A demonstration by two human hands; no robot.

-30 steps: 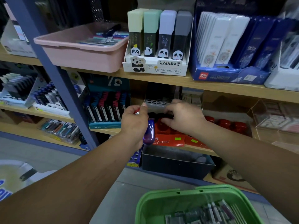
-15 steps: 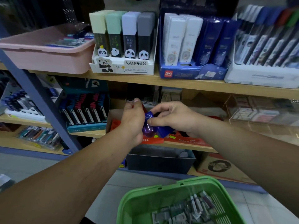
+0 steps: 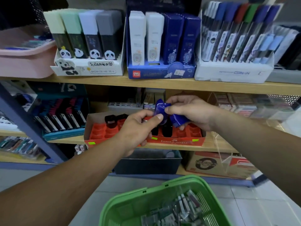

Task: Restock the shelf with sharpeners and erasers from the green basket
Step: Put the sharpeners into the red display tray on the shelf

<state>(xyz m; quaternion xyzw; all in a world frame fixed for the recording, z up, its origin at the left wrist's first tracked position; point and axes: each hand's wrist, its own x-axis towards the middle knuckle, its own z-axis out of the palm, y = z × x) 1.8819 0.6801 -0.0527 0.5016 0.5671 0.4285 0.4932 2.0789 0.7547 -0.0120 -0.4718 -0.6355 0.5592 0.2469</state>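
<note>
A red Faber-Castell display tray (image 3: pixel 172 141) with round slots sits on the middle shelf; a few dark sharpeners (image 3: pixel 110 120) stand in it. Above the tray, my right hand (image 3: pixel 193 111) pinches one blue sharpener (image 3: pixel 161 106) between thumb and fingers and holds a second blue sharpener (image 3: pixel 178 121) under its palm. My left hand (image 3: pixel 136 129) grips the lower end of the pinched blue sharpener, so both hands meet on it. The green basket (image 3: pixel 130 203) is at the bottom with several wrapped small packets (image 3: pixel 177 211) inside.
The upper shelf holds a panda lead box (image 3: pixel 88 67), a blue Deli box (image 3: pixel 161 72), a white pen box (image 3: pixel 234 72) and a pink tub (image 3: pixel 24 62). A blue shelf post (image 3: pixel 29 124) slants at left. A dark bin (image 3: pixel 146 162) and a cardboard box (image 3: pixel 216 163) sit below.
The view has shifted right and closer to the shelf. My right hand now holds blue sharpeners lifted above the red tray; a second earlier it was down at the tray's slots.
</note>
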